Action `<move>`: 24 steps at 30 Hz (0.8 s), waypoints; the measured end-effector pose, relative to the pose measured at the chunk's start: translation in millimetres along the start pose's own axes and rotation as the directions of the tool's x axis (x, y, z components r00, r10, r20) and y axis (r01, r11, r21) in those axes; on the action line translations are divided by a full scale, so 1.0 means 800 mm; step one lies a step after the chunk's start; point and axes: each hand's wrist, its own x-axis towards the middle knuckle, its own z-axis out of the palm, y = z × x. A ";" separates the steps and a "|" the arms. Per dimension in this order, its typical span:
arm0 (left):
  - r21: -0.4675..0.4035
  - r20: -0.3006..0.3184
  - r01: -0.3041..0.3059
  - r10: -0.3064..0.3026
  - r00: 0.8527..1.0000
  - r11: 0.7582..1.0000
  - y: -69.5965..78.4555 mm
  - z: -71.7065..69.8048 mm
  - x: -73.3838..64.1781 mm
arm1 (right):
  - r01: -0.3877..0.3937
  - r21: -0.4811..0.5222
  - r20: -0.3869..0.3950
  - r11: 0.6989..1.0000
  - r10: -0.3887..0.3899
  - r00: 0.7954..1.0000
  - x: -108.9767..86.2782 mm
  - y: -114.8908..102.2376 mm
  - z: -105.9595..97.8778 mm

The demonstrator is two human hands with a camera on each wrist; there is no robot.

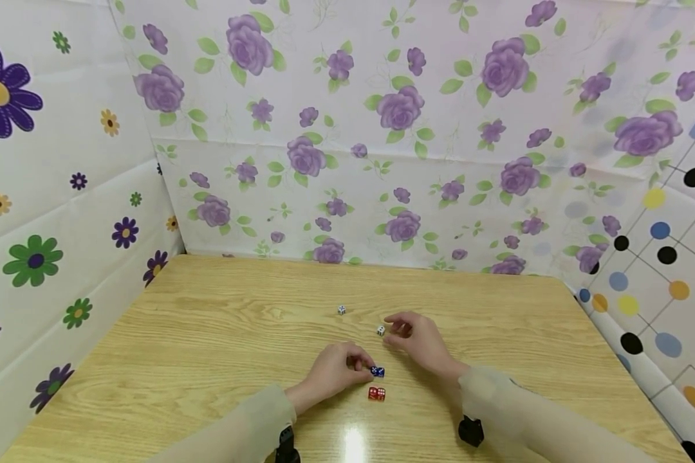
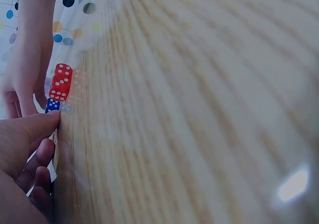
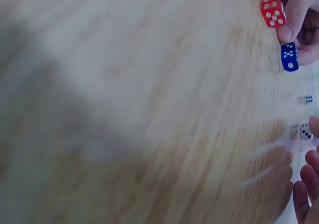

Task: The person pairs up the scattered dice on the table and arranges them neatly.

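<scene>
Two blue dice (image 1: 378, 372) sit side by side on the wooden table, and my left hand (image 1: 337, 369) pinches the left one between thumb and forefinger. In the left wrist view the thumb (image 2: 42, 124) partly covers a blue die (image 2: 53, 105). Just nearer to me lie two red dice (image 1: 376, 393), also side by side. My right hand (image 1: 421, 342) hovers beside a white die (image 1: 380, 330), thumb and fingers spread apart around its right side. The right wrist view shows that white die (image 3: 306, 131) close to the fingertips, with a small gap.
Farther back and to the left, another white die (image 1: 342, 310) stands alone on the table (image 1: 237, 308). Flower-patterned cloth (image 1: 347, 193) hangs along the back edge, and patterned sheets (image 1: 35, 212) close off the left and right sides.
</scene>
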 end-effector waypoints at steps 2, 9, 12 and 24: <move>-0.001 0.000 0.002 -0.002 1.000 1.000 -0.001 0.000 0.000 | 0.003 0.001 0.004 1.000 -0.003 1.000 0.004 0.003 0.002; 0.001 0.006 -0.001 0.001 1.000 1.000 0.000 0.000 0.000 | -0.010 0.017 0.020 1.000 0.009 1.000 0.011 0.008 0.008; 0.003 0.007 -0.005 0.005 1.000 1.000 0.001 0.000 0.000 | -0.025 0.019 0.016 1.000 0.024 1.000 0.011 0.006 0.008; 0.008 0.011 -0.007 0.007 1.000 1.000 0.001 -0.001 -0.001 | -0.042 0.017 -0.007 0.999 0.042 0.999 0.009 0.003 0.011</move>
